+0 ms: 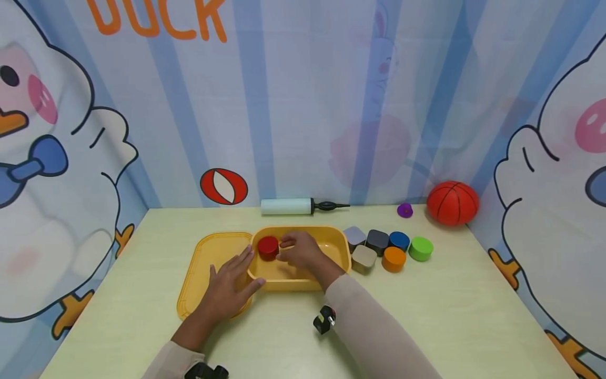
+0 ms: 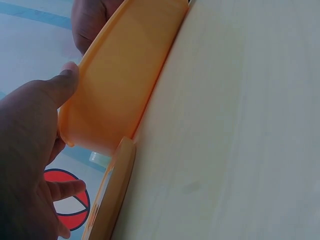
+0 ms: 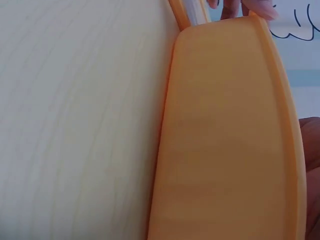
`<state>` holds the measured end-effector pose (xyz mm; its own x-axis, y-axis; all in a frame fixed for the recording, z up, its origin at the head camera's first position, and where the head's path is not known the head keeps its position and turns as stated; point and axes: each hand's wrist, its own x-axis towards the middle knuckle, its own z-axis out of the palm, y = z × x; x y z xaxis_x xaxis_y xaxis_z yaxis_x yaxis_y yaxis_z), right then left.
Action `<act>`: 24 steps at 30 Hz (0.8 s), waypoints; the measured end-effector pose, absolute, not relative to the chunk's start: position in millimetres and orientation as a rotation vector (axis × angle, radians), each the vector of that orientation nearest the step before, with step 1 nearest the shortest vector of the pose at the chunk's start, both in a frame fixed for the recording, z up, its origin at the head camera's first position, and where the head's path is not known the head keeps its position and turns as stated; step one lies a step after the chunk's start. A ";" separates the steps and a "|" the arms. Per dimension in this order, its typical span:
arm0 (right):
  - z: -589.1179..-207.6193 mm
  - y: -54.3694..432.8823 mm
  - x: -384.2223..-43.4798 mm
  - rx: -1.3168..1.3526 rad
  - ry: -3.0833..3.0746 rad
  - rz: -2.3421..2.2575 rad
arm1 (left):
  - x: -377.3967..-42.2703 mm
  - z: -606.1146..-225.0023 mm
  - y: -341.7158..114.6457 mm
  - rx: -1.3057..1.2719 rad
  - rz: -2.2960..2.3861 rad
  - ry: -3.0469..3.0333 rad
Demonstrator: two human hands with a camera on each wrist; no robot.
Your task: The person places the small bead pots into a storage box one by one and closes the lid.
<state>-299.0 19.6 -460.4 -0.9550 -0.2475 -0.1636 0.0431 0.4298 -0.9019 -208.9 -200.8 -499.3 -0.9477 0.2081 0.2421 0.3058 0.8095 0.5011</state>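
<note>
A shallow yellow-orange tub (image 1: 291, 286) stands on the table with a small red cylinder (image 1: 268, 248) in its left end. My right hand (image 1: 303, 251) reaches down inside the tub, just right of the cylinder. Its fingers are loosely bent, with a small gap to the cylinder and no object visible in them. At the tub's left end, my left hand (image 1: 229, 287) has its fingers spread. In the left wrist view, the left thumb touches the rim of the tub (image 2: 117, 75). The tub's wall (image 3: 227, 125) hides most of the right hand in the right wrist view.
A matching flat lid (image 1: 208, 263) lies left of the tub. To the right sit several small blocks, among them an orange one (image 1: 394, 259) and a green one (image 1: 421, 248). Along the back are a hand pump (image 1: 287, 206), a purple piece (image 1: 405, 210) and a red ball (image 1: 453, 203).
</note>
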 end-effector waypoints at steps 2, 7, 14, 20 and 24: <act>-459.4 22.6 -298.0 -0.182 2.390 -1.562 | -208.6 -498.9 -200.6 -0.404 -0.827 -2.816; -454.7 32.5 -291.6 -0.213 2.363 -1.613 | -208.7 -498.4 -200.5 -0.395 -0.836 -2.822; -452.7 52.1 -283.3 -0.311 2.433 -1.644 | -209.1 -499.2 -201.3 -0.392 -0.832 -2.824; -447.4 80.4 -276.4 -0.428 2.400 -1.791 | -208.2 -499.3 -202.5 -0.401 -0.842 -2.810; -438.8 101.7 -273.7 -0.432 2.375 -1.876 | -208.8 -500.4 -202.4 -0.421 -0.855 -2.793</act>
